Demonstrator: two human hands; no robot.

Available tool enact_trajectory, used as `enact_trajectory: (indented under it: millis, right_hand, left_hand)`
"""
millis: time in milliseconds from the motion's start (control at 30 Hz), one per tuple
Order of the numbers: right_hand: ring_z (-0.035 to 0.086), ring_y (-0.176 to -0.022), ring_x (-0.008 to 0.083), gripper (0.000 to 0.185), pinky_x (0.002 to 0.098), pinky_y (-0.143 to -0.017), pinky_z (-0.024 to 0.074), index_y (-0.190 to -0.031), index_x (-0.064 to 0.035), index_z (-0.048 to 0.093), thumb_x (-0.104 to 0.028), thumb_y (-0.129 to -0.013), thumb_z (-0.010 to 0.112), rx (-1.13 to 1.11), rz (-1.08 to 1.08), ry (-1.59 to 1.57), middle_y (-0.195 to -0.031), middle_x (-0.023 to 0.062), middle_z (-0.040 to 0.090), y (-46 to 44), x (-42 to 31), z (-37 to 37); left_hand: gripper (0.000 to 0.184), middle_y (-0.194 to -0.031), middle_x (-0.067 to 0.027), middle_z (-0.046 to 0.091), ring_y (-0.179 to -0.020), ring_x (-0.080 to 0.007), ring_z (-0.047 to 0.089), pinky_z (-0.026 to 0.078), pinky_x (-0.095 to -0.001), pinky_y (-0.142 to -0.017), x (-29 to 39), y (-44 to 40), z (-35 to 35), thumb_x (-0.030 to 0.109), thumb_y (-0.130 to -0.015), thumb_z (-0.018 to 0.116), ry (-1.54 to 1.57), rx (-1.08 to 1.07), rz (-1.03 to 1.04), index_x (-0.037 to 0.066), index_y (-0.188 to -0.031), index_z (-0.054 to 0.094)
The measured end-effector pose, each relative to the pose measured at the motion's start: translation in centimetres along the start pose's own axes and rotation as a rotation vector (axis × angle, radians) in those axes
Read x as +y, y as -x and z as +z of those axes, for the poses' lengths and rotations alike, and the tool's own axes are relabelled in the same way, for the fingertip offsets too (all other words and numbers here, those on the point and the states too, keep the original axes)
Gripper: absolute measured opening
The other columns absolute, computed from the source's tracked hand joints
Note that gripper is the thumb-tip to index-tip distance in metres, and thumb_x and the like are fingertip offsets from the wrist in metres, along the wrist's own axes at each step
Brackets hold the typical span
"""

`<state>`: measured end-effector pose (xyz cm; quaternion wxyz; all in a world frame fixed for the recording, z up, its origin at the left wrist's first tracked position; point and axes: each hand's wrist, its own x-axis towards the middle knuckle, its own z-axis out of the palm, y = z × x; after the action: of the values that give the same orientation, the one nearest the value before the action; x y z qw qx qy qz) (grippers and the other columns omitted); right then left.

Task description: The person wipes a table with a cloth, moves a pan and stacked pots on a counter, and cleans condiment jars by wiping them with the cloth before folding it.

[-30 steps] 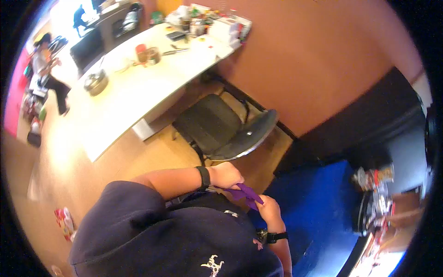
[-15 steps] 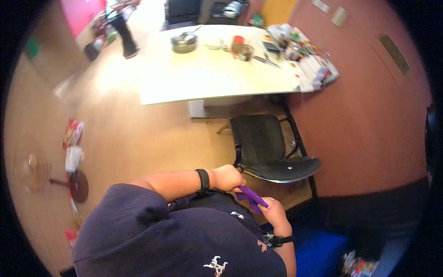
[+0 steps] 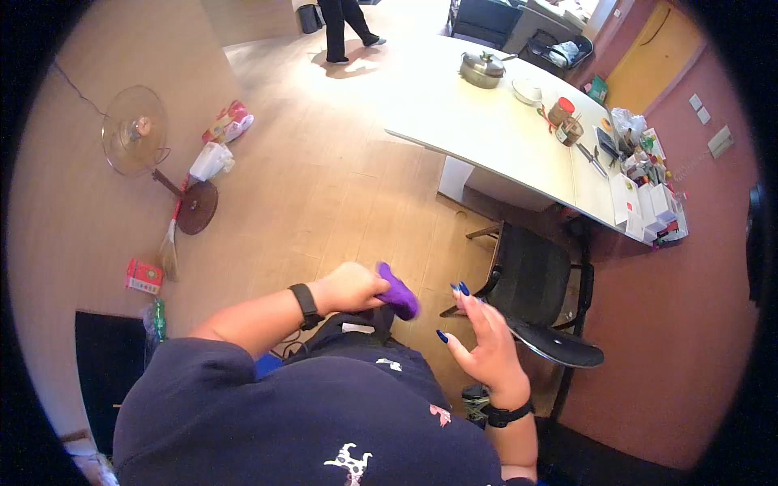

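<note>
A bunched purple cloth [image 3: 398, 293] sticks out of my left hand [image 3: 353, 287], whose fingers are wrapped round one end of it, in front of my body. To the right of the cloth and apart from it, my right hand [image 3: 488, 344] has its thumb and fingers spread, showing dark blue nails, with nothing in it. A black chair [image 3: 531, 275] stands just beyond my right hand.
A long white table [image 3: 486, 121] bears a lidded pot [image 3: 482, 69], jars [image 3: 569, 130], knives and boxes [image 3: 652, 202]. At the left are a standing fan [image 3: 135, 130], a broom [image 3: 169, 251] and a red box [image 3: 144, 276]. A person's legs [image 3: 344, 28] show at the top.
My right hand has let go of the purple cloth and opened; my left hand keeps it. The view has swung left, so the table and chair sit further right and the fan shows.
</note>
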<state>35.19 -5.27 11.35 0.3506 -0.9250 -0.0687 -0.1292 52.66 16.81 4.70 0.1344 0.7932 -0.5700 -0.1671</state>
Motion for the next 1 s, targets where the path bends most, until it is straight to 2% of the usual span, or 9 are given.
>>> enact_trajectory:
  millis: [100, 167, 200, 267, 300, 500, 700, 767, 1000]
  right_hand:
    - [0.058, -0.098, 0.0283, 0.052, 0.0416, -0.086, 0.045, -0.119, -0.0104, 0.049, -0.02, -0.072, 0.068, 0.004, -0.348, 0.055, -0.116, 0.0136, 0.057, -5.3, -5.3, -4.3]
    - [0.064, -0.088, 0.0256, 0.066, 0.0401, -0.077, 0.0456, -0.13, -0.0192, 0.038, -0.016, -0.071, 0.068, 0.017, -0.467, -0.031, -0.107, 0.0108, 0.062, -8.0, -8.9, -6.7]
    - [0.064, -0.085, 0.024, 0.047, 0.0381, -0.075, 0.0479, -0.114, -0.0159, 0.05, -0.015, -0.071, 0.067, 0.104, -0.583, -0.095, -0.102, 0.0092, 0.064, -9.4, -9.9, -6.7]
    - [0.065, -0.077, 0.0201, 0.03, 0.0345, -0.071, 0.0483, -0.103, -0.0154, 0.059, -0.015, -0.074, 0.064, 0.173, -0.72, -0.173, -0.094, 0.0051, 0.067, -11.8, -11.3, -6.6]
    - [0.064, -0.076, 0.0207, 0.03, 0.0346, -0.07, 0.0482, -0.103, -0.0156, 0.058, -0.018, -0.074, 0.063, 0.2, -0.781, -0.215, -0.094, 0.0059, 0.066, -13.2, -11.8, -6.2]
    - [0.063, -0.072, 0.0241, 0.032, 0.0349, -0.065, 0.0478, -0.099, -0.0168, 0.056, -0.033, -0.071, 0.058, 0.198, -0.895, -0.448, -0.091, 0.0104, 0.065, -21.4, -11.4, -2.0]
    - [0.061, -0.068, 0.0275, 0.04, 0.0352, -0.06, 0.0473, -0.095, -0.018, 0.053, -0.049, -0.069, 0.053, 0.179, -1.007, -0.624, -0.088, 0.0148, 0.064, -28.7, -10.5, 0.3]
    - [0.061, -0.071, 0.0287, 0.079, 0.0355, -0.063, 0.0473, -0.082, 0.0023, 0.063, -0.073, -0.059, 0.057, 0.073, -0.904, -0.642, -0.087, 0.0156, 0.064, -29.9, -10.2, 0.4]
    - [0.06, -0.067, 0.0258, 0.051, 0.0338, -0.06, 0.0463, -0.089, -0.0024, 0.063, -0.045, -0.061, 0.062, -0.01, -0.929, -0.686, -0.081, 0.0118, 0.062, -36.5, -8.5, 2.8]
  left_hand:
    - [0.02, -0.069, -0.0147, 0.06, -0.067, -0.0331, 0.061, 0.048, -0.0428, -0.06, -2.5, 1.8, -1.1, 0.028, -0.074, 0.063, 0.01, 0.074, -0.116, 0.007, -0.076, 0.06]
    - [0.021, -0.068, -0.0143, 0.06, -0.067, -0.0325, 0.061, 0.048, -0.0425, -0.06, -4.1, 2.2, -1.5, 0.028, -0.074, 0.062, 0.002, 0.115, -0.194, 0.007, -0.074, 0.06]
    - [0.022, -0.068, -0.0137, 0.06, -0.067, -0.0321, 0.061, 0.048, -0.0424, -0.059, -5.0, 2.2, -1.8, 0.029, -0.074, 0.061, 0.024, 0.125, -0.199, 0.007, -0.074, 0.06]
    - [0.021, -0.069, -0.0126, 0.061, -0.067, -0.0323, 0.06, 0.048, -0.0421, -0.059, -7.4, 2.0, -2.1, 0.029, -0.076, 0.061, 0.036, 0.18, -0.169, 0.008, -0.075, 0.06]
    - [0.021, -0.069, -0.0122, 0.061, -0.067, -0.0323, 0.06, 0.048, -0.042, -0.058, -8.0, 1.8, -3.1, 0.029, -0.076, 0.061, 0.069, 0.193, -0.183, 0.008, -0.076, 0.06]
    - [0.018, -0.069, -0.012, 0.06, -0.066, -0.0324, 0.059, 0.046, -0.0433, -0.057, -15.1, 1.8, -4.8, 0.027, -0.078, 0.059, 0.046, 0.247, -0.215, 0.009, -0.075, 0.06]
    - [0.018, -0.069, -0.0124, 0.06, -0.066, -0.033, 0.059, 0.046, -0.0431, -0.058, -20.8, 3.9, -5.6, 0.025, -0.076, 0.06, 0.097, 0.278, -0.336, 0.008, -0.073, 0.058]
    - [0.018, -0.07, -0.0129, 0.06, -0.067, -0.0332, 0.059, 0.046, -0.0433, -0.059, -22.4, 4.2, -5.8, 0.025, -0.076, 0.061, 0.108, 0.283, -0.378, 0.007, -0.072, 0.057]
    - [0.016, -0.076, -0.0133, 0.062, -0.071, -0.0322, 0.06, 0.046, -0.0428, -0.06, -25.0, 4.7, -6.3, 0.024, -0.077, 0.061, 0.194, 0.31, -0.494, 0.008, -0.078, 0.059]
